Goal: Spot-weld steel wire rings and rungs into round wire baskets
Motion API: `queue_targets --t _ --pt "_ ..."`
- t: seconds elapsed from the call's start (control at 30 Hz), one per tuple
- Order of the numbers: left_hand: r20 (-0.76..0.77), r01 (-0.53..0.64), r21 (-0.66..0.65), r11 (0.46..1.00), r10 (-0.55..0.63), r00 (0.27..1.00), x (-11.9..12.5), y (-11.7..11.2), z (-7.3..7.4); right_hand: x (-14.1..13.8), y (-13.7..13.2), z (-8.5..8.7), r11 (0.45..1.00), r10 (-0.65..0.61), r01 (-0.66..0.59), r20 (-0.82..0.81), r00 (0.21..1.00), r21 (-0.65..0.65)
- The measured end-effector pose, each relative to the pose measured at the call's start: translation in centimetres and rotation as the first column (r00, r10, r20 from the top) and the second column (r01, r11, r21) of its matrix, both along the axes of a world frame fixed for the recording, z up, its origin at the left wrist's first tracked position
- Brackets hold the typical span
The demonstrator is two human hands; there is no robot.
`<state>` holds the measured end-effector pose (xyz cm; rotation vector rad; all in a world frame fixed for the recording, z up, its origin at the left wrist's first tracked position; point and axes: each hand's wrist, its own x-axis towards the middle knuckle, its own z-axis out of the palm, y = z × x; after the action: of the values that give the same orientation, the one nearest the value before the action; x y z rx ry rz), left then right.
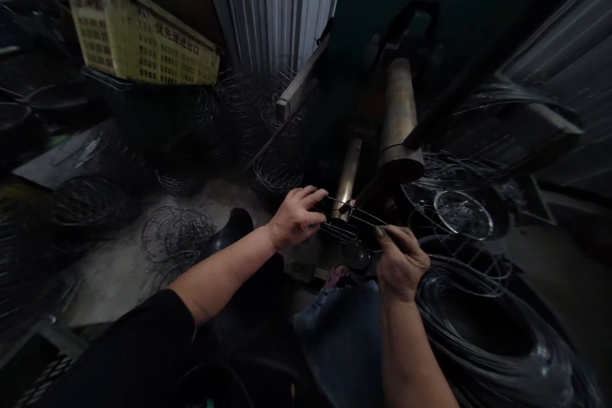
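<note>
My left hand (297, 217) is closed on the left end of a small wire frame (345, 222) made of thin parallel metal wires. My right hand (400, 262) grips the right end of the same frame, fingers curled around the wires. The frame sits under the tip of a metal machine with a brass-coloured cylinder (399, 121) and a thinner rod (347, 172). A dark round part (356, 256) lies just below the frame, between my hands.
A large coil of dark wire (488, 325) fills the lower right. Several round wire baskets (178, 236) lie on the concrete floor at left. A yellow plastic crate (138, 38) stands at upper left. A black boot (232, 229) shows beneath my left forearm.
</note>
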<state>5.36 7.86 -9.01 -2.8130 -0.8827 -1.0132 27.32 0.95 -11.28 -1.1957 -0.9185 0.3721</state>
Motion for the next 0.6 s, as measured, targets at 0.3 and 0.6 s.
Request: queue_targets --t 0.3,0.6 --pt "0.024 0.015 -0.021 1.000 -0.015 1.000 0.3 0.9 -0.3 -0.4 0.7 0.0 0.998 -0.056 0.056 0.006 0.998 0.028" --pt "0.016 0.027 -0.044 0.999 -0.026 1.000 0.4 1.6 -0.1 -0.1 1.3 -0.5 0.998 -0.056 0.056 -0.010 0.998 0.024"
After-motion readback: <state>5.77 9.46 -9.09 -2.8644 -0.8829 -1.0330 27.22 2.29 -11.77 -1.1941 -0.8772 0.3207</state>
